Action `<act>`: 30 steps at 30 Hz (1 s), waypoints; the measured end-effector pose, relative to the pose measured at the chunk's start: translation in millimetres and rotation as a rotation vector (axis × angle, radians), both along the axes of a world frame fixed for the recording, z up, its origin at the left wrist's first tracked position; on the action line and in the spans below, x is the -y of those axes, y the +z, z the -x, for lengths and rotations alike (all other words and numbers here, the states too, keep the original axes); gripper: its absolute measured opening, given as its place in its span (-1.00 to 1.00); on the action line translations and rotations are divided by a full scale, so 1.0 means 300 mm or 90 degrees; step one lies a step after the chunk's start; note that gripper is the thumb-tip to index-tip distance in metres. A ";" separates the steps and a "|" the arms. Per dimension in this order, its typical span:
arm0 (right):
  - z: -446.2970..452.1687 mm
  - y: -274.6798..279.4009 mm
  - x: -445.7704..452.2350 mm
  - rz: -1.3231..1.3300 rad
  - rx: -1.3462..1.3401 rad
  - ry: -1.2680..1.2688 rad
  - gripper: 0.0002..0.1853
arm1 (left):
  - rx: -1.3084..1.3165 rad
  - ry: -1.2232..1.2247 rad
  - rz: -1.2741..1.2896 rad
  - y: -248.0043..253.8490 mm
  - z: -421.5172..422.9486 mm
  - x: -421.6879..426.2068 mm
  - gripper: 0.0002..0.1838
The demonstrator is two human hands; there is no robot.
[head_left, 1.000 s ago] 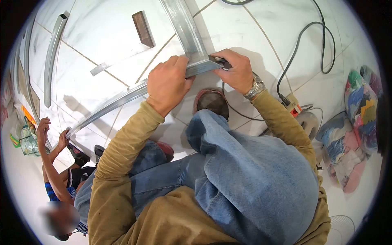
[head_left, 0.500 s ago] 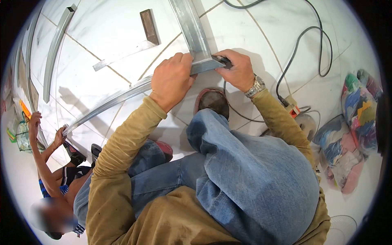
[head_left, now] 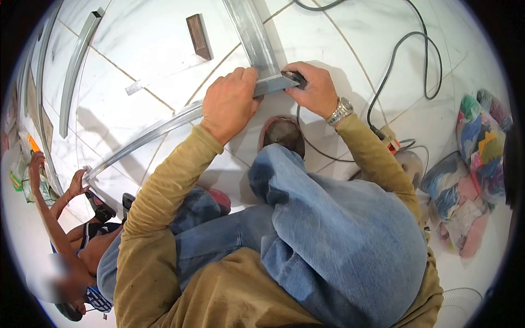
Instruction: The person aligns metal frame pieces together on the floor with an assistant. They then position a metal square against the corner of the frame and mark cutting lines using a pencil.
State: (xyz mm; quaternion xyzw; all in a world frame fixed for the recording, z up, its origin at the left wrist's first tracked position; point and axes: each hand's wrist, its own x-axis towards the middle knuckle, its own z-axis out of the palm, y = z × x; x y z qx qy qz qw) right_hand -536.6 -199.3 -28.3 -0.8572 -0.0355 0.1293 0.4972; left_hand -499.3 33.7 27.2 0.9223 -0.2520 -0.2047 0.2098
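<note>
My left hand (head_left: pixel 229 104) is wrapped round a long metal bar (head_left: pixel 158 131) that runs down to the left. My right hand (head_left: pixel 313 87) is closed on a small dark piece (head_left: pixel 295 80) pressed at the bar's cut right end; what it is cannot be made out. A wider metal profile (head_left: pixel 252 38) comes down from the top and meets the bar between my hands. Up and left of my left hand, a brown block (head_left: pixel 198 37) lies on the tiles.
Another person's hand (head_left: pixel 74 185) is by the bar's far left end. More metal bars (head_left: pixel 79 71) lie at the left. A black cable (head_left: pixel 391 76) loops at the right, near a power tool (head_left: pixel 410 164) and colourful bags (head_left: pixel 481 147).
The other person's raised hand and head have moved toward the left and lower left. My hands keep their grips, with the right one shifted slightly at the bar's end.
</note>
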 end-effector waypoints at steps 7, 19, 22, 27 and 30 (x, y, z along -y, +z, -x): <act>0.019 -0.032 -0.007 0.037 0.118 0.015 -0.55 | 0.061 -0.044 0.008 -0.001 0.009 -0.012 -0.53; 0.030 -0.027 -0.037 0.115 0.119 -0.012 -0.65 | 0.135 -0.105 0.112 -0.019 -0.060 -0.086 -0.55; 0.031 -0.023 -0.038 0.064 0.094 -0.036 -0.67 | 0.051 0.143 0.184 0.023 -0.201 -0.200 -0.45; 0.026 -0.007 -0.048 0.055 0.037 -0.044 -0.66 | 0.083 0.241 -0.092 -0.027 -0.325 -0.249 -0.39; 0.025 0.001 -0.050 0.046 0.028 -0.049 -0.66 | 0.021 0.299 -0.076 -0.065 -0.386 -0.186 -0.25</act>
